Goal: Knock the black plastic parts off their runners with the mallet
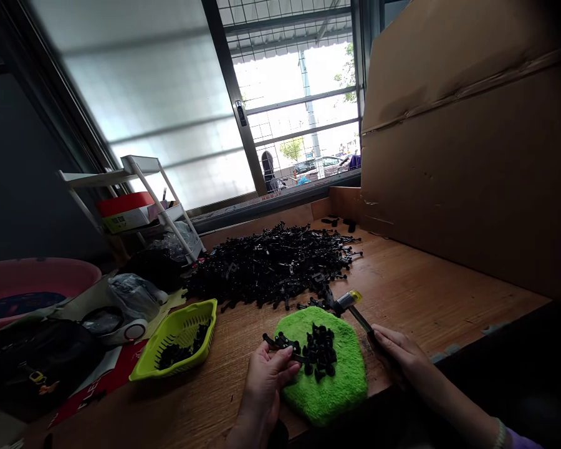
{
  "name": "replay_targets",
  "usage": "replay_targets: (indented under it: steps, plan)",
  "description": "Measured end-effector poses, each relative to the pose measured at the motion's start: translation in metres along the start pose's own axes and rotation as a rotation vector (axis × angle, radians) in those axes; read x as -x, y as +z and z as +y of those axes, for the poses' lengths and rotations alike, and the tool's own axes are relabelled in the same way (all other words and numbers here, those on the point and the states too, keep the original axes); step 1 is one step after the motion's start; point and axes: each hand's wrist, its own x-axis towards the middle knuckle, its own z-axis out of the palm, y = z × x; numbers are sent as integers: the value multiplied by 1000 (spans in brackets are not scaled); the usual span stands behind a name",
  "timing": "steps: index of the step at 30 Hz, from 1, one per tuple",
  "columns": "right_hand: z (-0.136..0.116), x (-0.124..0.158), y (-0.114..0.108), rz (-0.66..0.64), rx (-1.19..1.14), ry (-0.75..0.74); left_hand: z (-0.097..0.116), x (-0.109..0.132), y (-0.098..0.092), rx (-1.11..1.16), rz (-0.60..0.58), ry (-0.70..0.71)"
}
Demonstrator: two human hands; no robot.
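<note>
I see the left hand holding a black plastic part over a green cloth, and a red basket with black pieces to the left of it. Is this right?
Not quite. In the head view the basket is lime green, not red. The rest holds: the left hand holds a black plastic part at the edge of the green cloth, and the basket with black pieces lies to the left of it.

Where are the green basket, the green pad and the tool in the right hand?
green basket (206, 310): head view, on its near right rim.
green pad (341, 386): head view, on bare fuzzy surface.
tool (348, 301): head view, on its yellow-and-grey head.
right hand (397, 355): head view, on its back.
</note>
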Motion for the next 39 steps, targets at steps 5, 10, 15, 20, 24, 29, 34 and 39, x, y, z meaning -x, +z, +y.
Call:
replay_targets:
  steps: [5, 10, 15, 20, 24, 29, 34, 39]
  plan:
    - [-41, 12, 1, -128, 79, -117, 1, 0, 1, -40, 19, -6]
    - [-71, 16, 14, -326, 434, -249, -1, -1, 3, -48, 30, 18]
    - [-76, 11, 21, -333, 495, -253, -3, -3, 1, -76, 64, 6]
    - [-64, 11, 23, -366, 584, -222, -3, -5, 2, -99, 57, -3]
    - [-68, 14, 18, -359, 464, -219, -1, -4, 3, -95, 68, -15]
    - [-70, 15, 10, -291, 264, -140, 5, -1, 1, -43, 29, -62]
    - [-54, 19, 10, -322, 249, -120, 7, -1, 0, -27, 22, -101]
    - [-44, 24, 13, -330, 276, -108, 6, -3, 1, -54, 11, -80]
